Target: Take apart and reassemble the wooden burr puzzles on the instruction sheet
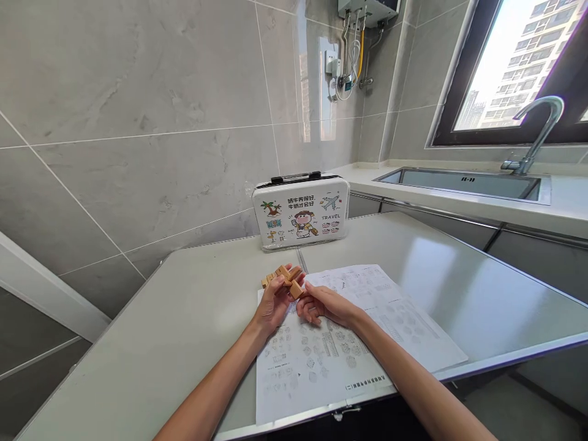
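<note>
My left hand (272, 311) is closed around a cluster of light wooden interlocking puzzle pieces (283, 274), its thumb lying over them. Notched blocks stick out on several sides. The thumb and forefinger of my right hand (327, 304) meet at the end of the nearest block (296, 290), and its other fingers are curled beneath. Both hands are just above a large printed instruction sheet (280, 401) covered in small grey diagrams. Fingers hide part of the wooden pieces.
A white cartoon-printed case (301, 214) with a black handle stands upright at the table's back, near the tiled wall (138, 73). The folding table (202, 300) has a centre seam. On the right are a sink (459, 184) and faucet (544, 131).
</note>
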Motion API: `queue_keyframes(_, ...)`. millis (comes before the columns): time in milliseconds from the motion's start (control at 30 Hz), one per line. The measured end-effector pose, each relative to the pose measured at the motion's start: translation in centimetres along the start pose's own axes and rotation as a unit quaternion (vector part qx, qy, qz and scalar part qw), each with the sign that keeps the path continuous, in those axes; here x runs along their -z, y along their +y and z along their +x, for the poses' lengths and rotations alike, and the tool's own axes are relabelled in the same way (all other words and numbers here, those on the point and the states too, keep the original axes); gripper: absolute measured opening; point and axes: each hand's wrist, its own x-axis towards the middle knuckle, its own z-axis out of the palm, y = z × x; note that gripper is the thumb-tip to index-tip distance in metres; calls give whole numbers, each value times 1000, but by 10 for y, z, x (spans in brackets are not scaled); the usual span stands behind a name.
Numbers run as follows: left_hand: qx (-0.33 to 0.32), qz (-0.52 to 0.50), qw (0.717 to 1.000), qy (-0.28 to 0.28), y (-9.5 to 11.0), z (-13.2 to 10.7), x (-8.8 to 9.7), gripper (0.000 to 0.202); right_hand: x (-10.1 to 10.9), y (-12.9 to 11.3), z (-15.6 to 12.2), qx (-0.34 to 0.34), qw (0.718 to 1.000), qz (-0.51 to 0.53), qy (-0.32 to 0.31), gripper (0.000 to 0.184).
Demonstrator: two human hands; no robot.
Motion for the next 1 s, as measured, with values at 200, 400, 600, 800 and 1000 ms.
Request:
queue_keyframes(200, 24, 55, 995, -76, -1, -5, -2, 61, 3, 1, -4, -13, 998, 41, -52, 46)
queue_keyframes(400, 43, 79, 990, -108, -1, -5, -2, 63, 6, 5, -3, 6, 998, 8, -63, 42)
queue_keyframes(600, 70, 66, 984, -148, -1, -4, -1, 68, 10, 7, 1, 22, 998, -8, -56, 40)
queue_keyframes(800, 72, 61, 984, -149, 3, -4, -2, 75, 10, 8, 2, 31, 998, -18, -50, 37)
queue_keyframes(1000, 67, 59, 985, -149, 4, -4, -1, 77, 11, 9, 2, 13, 999, -21, -28, 47)
